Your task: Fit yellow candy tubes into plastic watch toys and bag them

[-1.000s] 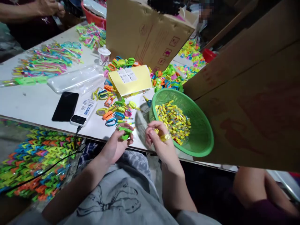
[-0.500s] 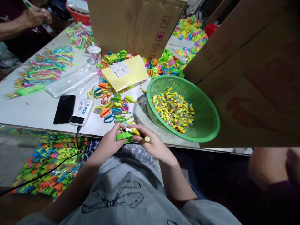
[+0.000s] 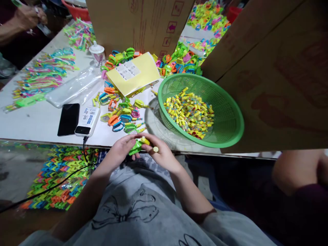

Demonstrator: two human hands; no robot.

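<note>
At the table's near edge my left hand (image 3: 120, 150) is closed on a green plastic toy piece (image 3: 135, 147). My right hand (image 3: 160, 154) touches it from the right, pinching a small yellow tube (image 3: 146, 140) against the green piece; a second yellow tube end (image 3: 155, 149) sticks out between its fingers. Just beyond my hands lie several loose coloured plastic pieces (image 3: 120, 114). A green mesh basket (image 3: 230, 119) to the right holds a heap of small yellow tubes (image 3: 189, 112).
A black phone (image 3: 68, 119) and a white power bank (image 3: 87, 121) with a cable lie at left. A yellow envelope (image 3: 133, 73), clear bags (image 3: 74, 87), cardboard boxes (image 3: 138, 24) and heaps of coloured pieces cover the table. Another person's hand (image 3: 28, 15) works far left; another person's knee (image 3: 297, 171) shows at right.
My right hand left the basket with yellow tubes and came against the green piece in my left hand. Both hands drew slightly towards me.
</note>
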